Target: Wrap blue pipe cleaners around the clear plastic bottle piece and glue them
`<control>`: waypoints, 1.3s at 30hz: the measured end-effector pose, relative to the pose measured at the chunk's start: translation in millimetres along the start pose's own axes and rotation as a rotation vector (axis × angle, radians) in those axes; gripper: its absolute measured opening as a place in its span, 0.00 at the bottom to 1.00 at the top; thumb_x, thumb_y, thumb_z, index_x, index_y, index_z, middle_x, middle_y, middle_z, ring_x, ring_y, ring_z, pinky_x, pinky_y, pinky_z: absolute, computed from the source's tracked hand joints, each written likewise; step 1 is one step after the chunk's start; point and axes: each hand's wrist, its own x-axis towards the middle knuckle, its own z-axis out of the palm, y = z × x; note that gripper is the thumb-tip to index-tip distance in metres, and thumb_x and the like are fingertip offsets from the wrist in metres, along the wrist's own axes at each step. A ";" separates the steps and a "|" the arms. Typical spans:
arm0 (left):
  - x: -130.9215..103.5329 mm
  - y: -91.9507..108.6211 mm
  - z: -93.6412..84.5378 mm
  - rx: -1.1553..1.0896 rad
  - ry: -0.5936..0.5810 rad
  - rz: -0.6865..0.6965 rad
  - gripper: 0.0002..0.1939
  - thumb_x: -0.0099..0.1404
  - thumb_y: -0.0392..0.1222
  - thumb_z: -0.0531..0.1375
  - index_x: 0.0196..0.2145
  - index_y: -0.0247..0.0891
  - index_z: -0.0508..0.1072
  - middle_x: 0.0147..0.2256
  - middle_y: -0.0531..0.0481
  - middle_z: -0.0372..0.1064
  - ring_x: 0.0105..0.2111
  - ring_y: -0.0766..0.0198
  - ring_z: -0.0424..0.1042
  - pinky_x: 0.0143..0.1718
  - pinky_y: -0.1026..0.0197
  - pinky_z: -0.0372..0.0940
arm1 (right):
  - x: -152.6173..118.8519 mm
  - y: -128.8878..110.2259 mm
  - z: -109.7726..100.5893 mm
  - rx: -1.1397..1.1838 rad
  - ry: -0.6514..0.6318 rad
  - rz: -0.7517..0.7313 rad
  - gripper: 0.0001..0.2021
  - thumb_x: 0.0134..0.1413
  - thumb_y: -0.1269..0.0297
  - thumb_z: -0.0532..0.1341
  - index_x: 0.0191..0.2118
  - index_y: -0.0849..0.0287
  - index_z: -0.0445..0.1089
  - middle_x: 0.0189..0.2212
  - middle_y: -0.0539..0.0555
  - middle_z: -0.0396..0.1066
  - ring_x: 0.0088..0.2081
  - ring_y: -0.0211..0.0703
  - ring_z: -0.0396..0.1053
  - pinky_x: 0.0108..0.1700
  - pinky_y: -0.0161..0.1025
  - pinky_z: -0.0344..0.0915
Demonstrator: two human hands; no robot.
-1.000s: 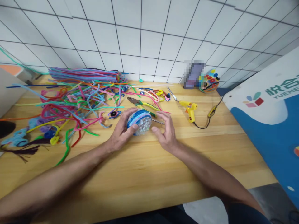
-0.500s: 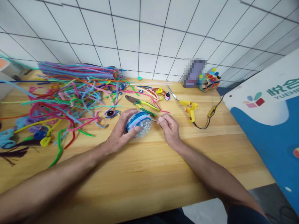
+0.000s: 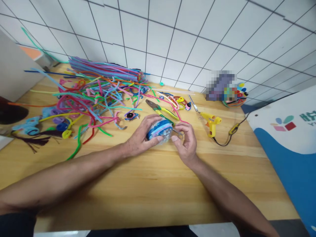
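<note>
A round ball (image 3: 161, 129) wrapped in blue and lilac strands, with a clear, shiny lower right side, is held above the table. My left hand (image 3: 144, 136) wraps round its left side, thumb across the front. At the ball's right side is my right hand (image 3: 185, 141), fingers curled and thumb apart from them, around a thin dark metal piece (image 3: 178, 132) whose full shape is partly hidden. Just behind the ball, pliers (image 3: 161, 110) with yellow-green handles lie on the wooden table (image 3: 153, 191).
Tangled pipe cleaners (image 3: 91, 98) cover the left of the table, below a long bundle (image 3: 106, 69). To the right lie a yellow glue gun (image 3: 211, 122) with its cord and a colourful ornament (image 3: 240, 95). A small black-eyed piece (image 3: 130, 116) sits left of the pliers.
The view has shifted, so the table things appear further right. My right hand's fingers have opened somewhat from a tight pinch, and more of the thin metal piece shows.
</note>
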 end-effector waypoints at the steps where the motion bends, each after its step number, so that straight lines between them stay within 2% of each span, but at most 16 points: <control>1: 0.1 -1.0 0.6 -0.001 0.001 0.017 0.33 0.76 0.52 0.64 0.73 0.48 0.61 0.68 0.37 0.64 0.72 0.42 0.63 0.73 0.36 0.62 | -0.2 -0.1 0.1 0.005 -0.004 0.008 0.13 0.69 0.55 0.65 0.54 0.51 0.72 0.52 0.59 0.75 0.55 0.56 0.74 0.54 0.55 0.74; 6: -0.7 -5.5 2.9 -0.014 -0.030 0.060 0.39 0.73 0.48 0.65 0.76 0.46 0.55 0.71 0.34 0.58 0.75 0.39 0.57 0.76 0.32 0.58 | -3.1 0.4 1.7 0.038 -0.070 0.013 0.21 0.68 0.53 0.67 0.61 0.51 0.69 0.59 0.62 0.71 0.62 0.59 0.72 0.60 0.58 0.75; 9: -2.1 -6.3 2.1 -0.046 -0.055 0.033 0.42 0.72 0.48 0.65 0.77 0.47 0.52 0.74 0.34 0.53 0.78 0.36 0.50 0.77 0.29 0.54 | -6.2 1.7 2.7 0.021 -0.130 0.032 0.25 0.67 0.51 0.68 0.64 0.52 0.67 0.62 0.64 0.70 0.64 0.61 0.71 0.61 0.59 0.76; 11: -2.9 -5.6 1.0 -0.082 -0.055 -0.004 0.41 0.72 0.49 0.65 0.76 0.47 0.54 0.76 0.34 0.50 0.79 0.37 0.48 0.78 0.30 0.53 | -7.7 3.3 3.1 0.009 -0.152 0.054 0.27 0.67 0.50 0.68 0.66 0.52 0.66 0.64 0.65 0.69 0.65 0.62 0.71 0.62 0.60 0.76; 15: -3.2 -2.7 0.2 -0.165 -0.018 -0.127 0.35 0.75 0.53 0.65 0.73 0.48 0.59 0.75 0.36 0.53 0.78 0.40 0.53 0.77 0.32 0.56 | -9.0 8.5 3.7 -0.018 -0.200 0.028 0.38 0.65 0.48 0.69 0.74 0.52 0.57 0.70 0.68 0.63 0.71 0.65 0.67 0.66 0.65 0.75; 19: -1.8 -1.5 2.0 -0.232 0.050 -0.249 0.30 0.76 0.56 0.65 0.70 0.49 0.64 0.72 0.39 0.60 0.73 0.44 0.63 0.74 0.37 0.62 | -10.3 13.5 4.3 -0.078 -0.261 -0.009 0.51 0.62 0.47 0.72 0.80 0.50 0.45 0.76 0.70 0.56 0.76 0.70 0.60 0.72 0.73 0.67; 24: -0.3 -2.1 1.3 -0.257 0.066 -0.273 0.30 0.77 0.59 0.64 0.69 0.45 0.67 0.68 0.38 0.67 0.69 0.44 0.68 0.74 0.36 0.63 | -14.0 19.1 5.3 -0.085 -0.268 0.022 0.50 0.62 0.48 0.73 0.80 0.49 0.45 0.76 0.68 0.58 0.76 0.68 0.61 0.72 0.72 0.68; 29: 1.3 0.0 0.3 -0.216 -0.002 -0.218 0.40 0.73 0.59 0.68 0.74 0.44 0.62 0.72 0.35 0.62 0.72 0.39 0.65 0.75 0.34 0.61 | -17.2 24.7 6.5 -0.058 -0.232 0.077 0.49 0.62 0.51 0.73 0.80 0.51 0.48 0.76 0.69 0.58 0.75 0.66 0.63 0.71 0.69 0.70; 34: 2.7 0.5 1.0 -0.202 -0.015 -0.206 0.40 0.73 0.58 0.68 0.75 0.44 0.61 0.74 0.35 0.61 0.73 0.40 0.64 0.76 0.38 0.62 | -18.4 26.3 6.2 -0.024 -0.234 0.101 0.48 0.64 0.50 0.72 0.80 0.52 0.49 0.76 0.69 0.58 0.76 0.65 0.62 0.70 0.68 0.71; 39: 2.9 4.1 -0.6 -0.161 -0.028 -0.212 0.41 0.74 0.57 0.68 0.76 0.43 0.60 0.74 0.35 0.61 0.73 0.41 0.65 0.75 0.38 0.63 | -18.5 25.3 5.4 0.011 -0.233 0.134 0.48 0.63 0.48 0.73 0.80 0.49 0.49 0.78 0.65 0.57 0.77 0.65 0.61 0.74 0.68 0.67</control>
